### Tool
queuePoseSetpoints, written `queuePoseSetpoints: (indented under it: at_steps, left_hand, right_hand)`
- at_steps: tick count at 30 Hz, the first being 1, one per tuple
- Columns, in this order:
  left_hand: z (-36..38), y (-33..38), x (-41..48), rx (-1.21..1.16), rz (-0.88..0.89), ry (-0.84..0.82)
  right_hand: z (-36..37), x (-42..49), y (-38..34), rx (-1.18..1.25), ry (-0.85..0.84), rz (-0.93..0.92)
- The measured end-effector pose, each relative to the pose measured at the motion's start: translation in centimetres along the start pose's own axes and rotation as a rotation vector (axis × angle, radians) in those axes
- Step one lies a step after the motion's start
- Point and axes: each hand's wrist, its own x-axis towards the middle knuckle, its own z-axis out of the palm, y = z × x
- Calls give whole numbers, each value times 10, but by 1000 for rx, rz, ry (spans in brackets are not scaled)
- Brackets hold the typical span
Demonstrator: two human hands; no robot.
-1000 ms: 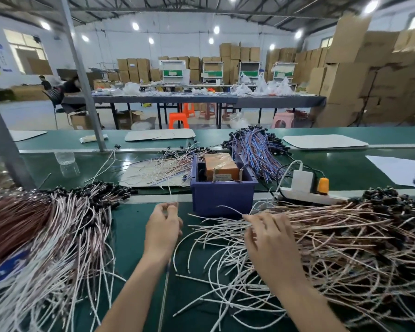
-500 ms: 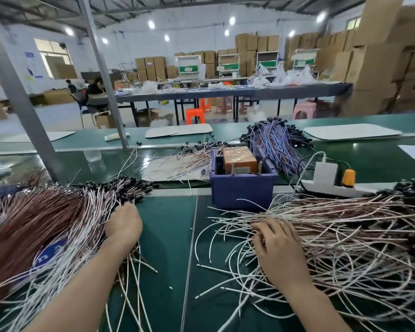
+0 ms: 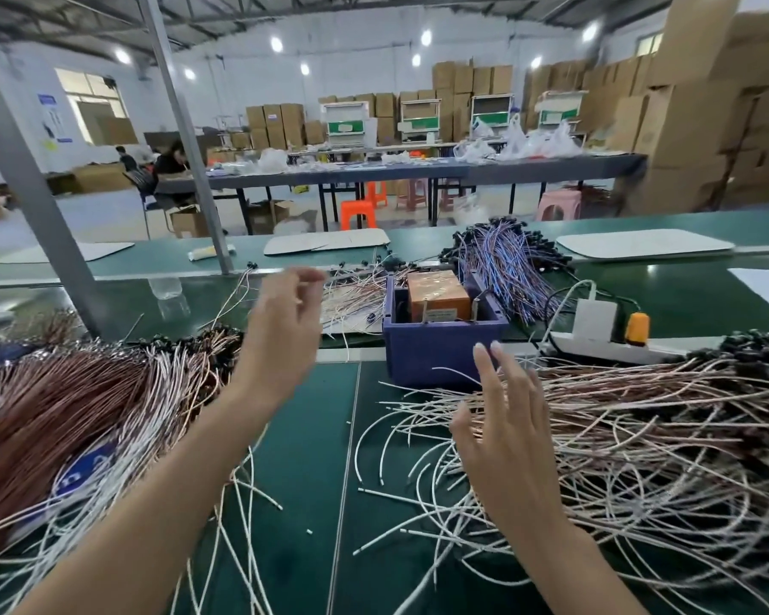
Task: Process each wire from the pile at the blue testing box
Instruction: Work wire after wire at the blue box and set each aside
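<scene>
The right hand is spread flat, fingers straight and slightly apart, palm down over the near edge of the right pile of pink and white wires. Its fingertips reach toward the blue box, and it grips nothing. The left hand is raised above the desk, left of the box and blurred by motion. Its fingers are loosely curled and hold nothing.

The blue box stands on the desk between the two hands and a little beyond them. It is open at the top, with an orange block inside. The loose ends of the right pile lie just in front of it and fan out toward the near edge. The left pile is larger and neater, coppery brown and white strands lying side by side with black ends pointing away.

Behind the box to the left lies a scatter of pale wires. Behind it to the right is a bundle of purple wires with black ends. Right of the box sits a power strip with a white adapter and an orange plug.
</scene>
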Motion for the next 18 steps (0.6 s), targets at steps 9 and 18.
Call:
queuePoseSetpoints:
  at_steps: [9, 18]
  left_hand:
    - [34, 44, -38, 61, 383, -414]
    - [8, 41, -26, 553, 578, -429]
  right_hand:
    - [-37, 40, -23, -18, -92, -187]
    - [-47, 29, 5, 116, -349, -5]
